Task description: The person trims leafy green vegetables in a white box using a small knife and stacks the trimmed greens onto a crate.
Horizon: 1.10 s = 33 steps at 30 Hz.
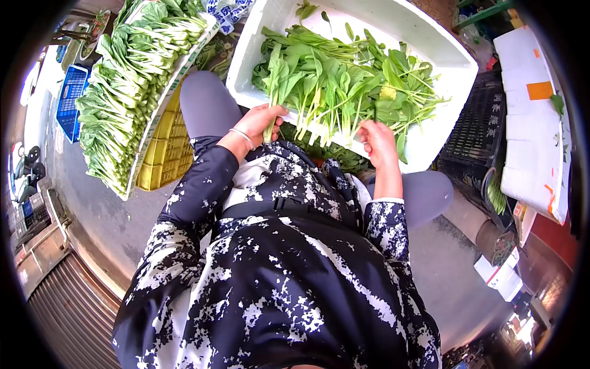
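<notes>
Black and white cloth makes up my top (264, 295), right up close, with a dark belt (273, 207) across it. Past that sits a big white box (427, 144), and my grey knees (206, 104) show by its two near corners.

Lots of leafy greens (332, 74) lie in the box. They spread from the left side over to the right side, and some stems poke out over the near edge. One bit of yellow leaf (388, 93) sits on the right part of them.

My left hand (261, 126) is by the near left corner, with a bangle (241, 138) on the wrist. Its fingers are wrapped around the stems of a small bunch (278, 80), and the leaves point up into the box. My right hand (378, 141) is at the near edge, right of the middle. Its fingers are curled up close to the stems, but they are a bit blurry, so I can't tell if they hold one.

On my left, more greens are piled on a tray (208, 35) beside a yellow crate (166, 150).
</notes>
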Tool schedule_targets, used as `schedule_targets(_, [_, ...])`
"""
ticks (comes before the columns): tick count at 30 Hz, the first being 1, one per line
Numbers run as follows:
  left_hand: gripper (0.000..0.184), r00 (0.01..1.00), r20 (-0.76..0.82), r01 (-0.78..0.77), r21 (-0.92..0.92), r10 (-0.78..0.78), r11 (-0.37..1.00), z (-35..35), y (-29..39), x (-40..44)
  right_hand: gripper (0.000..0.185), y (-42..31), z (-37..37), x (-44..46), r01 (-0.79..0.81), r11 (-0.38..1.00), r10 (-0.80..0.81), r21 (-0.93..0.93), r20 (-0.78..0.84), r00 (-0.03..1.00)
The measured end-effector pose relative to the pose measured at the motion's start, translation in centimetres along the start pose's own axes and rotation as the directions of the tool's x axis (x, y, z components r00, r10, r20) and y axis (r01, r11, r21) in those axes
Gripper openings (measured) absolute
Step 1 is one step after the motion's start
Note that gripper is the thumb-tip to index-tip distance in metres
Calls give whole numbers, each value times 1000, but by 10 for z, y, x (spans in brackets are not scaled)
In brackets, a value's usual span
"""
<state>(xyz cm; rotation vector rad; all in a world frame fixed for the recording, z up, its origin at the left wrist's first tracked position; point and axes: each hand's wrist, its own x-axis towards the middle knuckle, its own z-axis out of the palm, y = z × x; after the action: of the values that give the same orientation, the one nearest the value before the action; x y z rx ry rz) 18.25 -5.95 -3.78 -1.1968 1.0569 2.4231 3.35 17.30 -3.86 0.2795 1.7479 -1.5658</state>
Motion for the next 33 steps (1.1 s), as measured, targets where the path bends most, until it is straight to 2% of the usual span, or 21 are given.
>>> schedule_targets(1, [12, 994, -57, -80, 162, 90, 983, 2, -2, 0, 13, -4, 3, -4, -1, 1000, 1, -3, 1, 1000])
schedule_targets(3, [15, 995, -70, -62, 186, 76, 981, 2, -6, 7, 20, -8, 8, -10, -20, 965, 66, -262, 169, 983])
schedule_targets(4, [16, 982, -79, -139, 315, 172, 939, 4, -9, 12, 27, -4, 15, -9, 71, 904, -27, -421, 110, 994])
schedule_targets(5, [18, 961, -74, -207, 441, 265, 874, 5, -12, 16, 27, -4, 19, -10, 70, 903, -25, -423, 110, 994])
schedule_targets(6, [23, 960, -78, -196, 493, 268, 848, 4, -14, 21, 28, -15, 29, -18, 225, 716, -259, -661, 47, 965])
schedule_targets(7, [23, 960, -77, -198, 492, 269, 848, 9, -12, 18, 29, -19, 39, -24, 298, 441, -486, -846, 54, 872])
schedule_targets(8, [23, 966, -99, -168, 454, 237, 875, 14, -10, 13, 24, -14, 50, -23, 438, 515, -519, -737, 139, 843])
schedule_targets(11, [22, 983, -102, -99, 391, 150, 915, 13, -8, 12, 14, -15, 76, -23, 679, 127, -581, -723, 500, 642])
schedule_targets(12, [22, 984, -97, -104, 375, 150, 921, 9, -10, 15, 14, -12, 79, -16, 682, 126, -580, -720, 504, 639])
schedule_targets(15, [23, 982, -110, -110, 329, 154, 938, 6, -10, 15, 14, -4, 85, -2, 708, -34, -489, -705, 630, 604])
schedule_targets(17, [26, 984, -110, -94, 323, 136, 942, 5, -10, 15, 14, -6, 84, -2, 728, 248, -545, -639, 529, 650])
schedule_targets(18, [30, 982, -86, -141, 272, 170, 952, 6, -11, 17, 16, -9, 87, 1, 753, 486, -563, -443, 500, 658])
schedule_targets(19, [30, 982, -84, -139, 271, 167, 952, 5, -12, 19, 13, -8, 86, 0, 674, 735, -583, -79, 435, 686])
schedule_targets(21, [34, 984, -77, -126, 324, 159, 938, 5, -12, 23, 14, -33, 60, -13, 487, 871, -447, -64, 311, 839])
schedule_targets(23, [42, 983, -77, -130, 345, 166, 930, 12, -8, 19, 18, -39, 31, -12, 495, 853, -507, 166, 32, 862])
schedule_targets(25, [49, 966, -118, -159, 429, 229, 889, 17, -7, 18, 26, -39, 0, -4, 602, 765, -491, 228, -398, 775])
schedule_targets(26, [53, 964, -100, -180, 432, 245, 884, 14, -10, 23, 26, -29, -11, 1, 603, 765, -491, 226, -402, 773])
schedule_targets(27, [53, 965, -95, -179, 435, 243, 883, 15, -11, 22, 28, -14, -22, 8, 540, 840, -459, 64, -447, 768])
schedule_targets(29, [51, 960, -111, -172, 493, 258, 853, 19, -11, 21, 30, -6, -26, 6, 451, 888, -433, -93, -500, 750])
schedule_targets(31, [46, 945, -153, -162, 547, 289, 821, 28, -9, 16, 31, -2, -10, -9, 197, 893, -269, -404, -129, 954])
schedule_targets(33, [41, 947, -127, -180, 551, 295, 815, 25, -12, 21, 27, 15, -1, 4, 173, 935, -209, -311, -87, 974])
